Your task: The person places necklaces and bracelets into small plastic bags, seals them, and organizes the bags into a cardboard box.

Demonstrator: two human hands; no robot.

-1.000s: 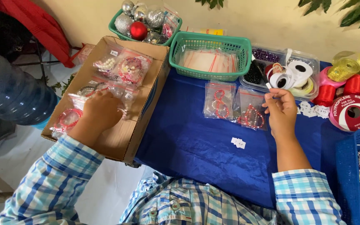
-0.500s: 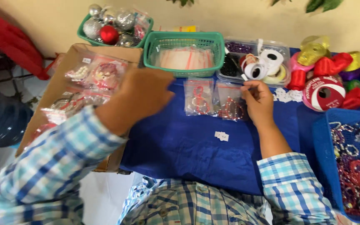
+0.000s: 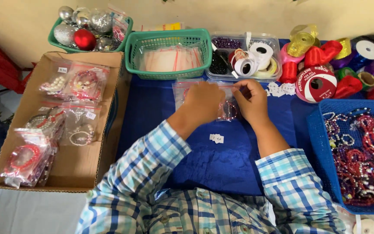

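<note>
Both hands' fingers (image 3: 243, 86) pinch the clear bracelet bag (image 3: 230, 110) lying beneath them.

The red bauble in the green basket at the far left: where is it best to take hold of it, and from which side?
Grip the red bauble across its round body, coming from above: it lies on top, while silver baubles and the basket wall crowd its sides.

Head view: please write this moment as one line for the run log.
left hand on clear bags | right hand on same bags | blue cloth under | cardboard box at left
</note>
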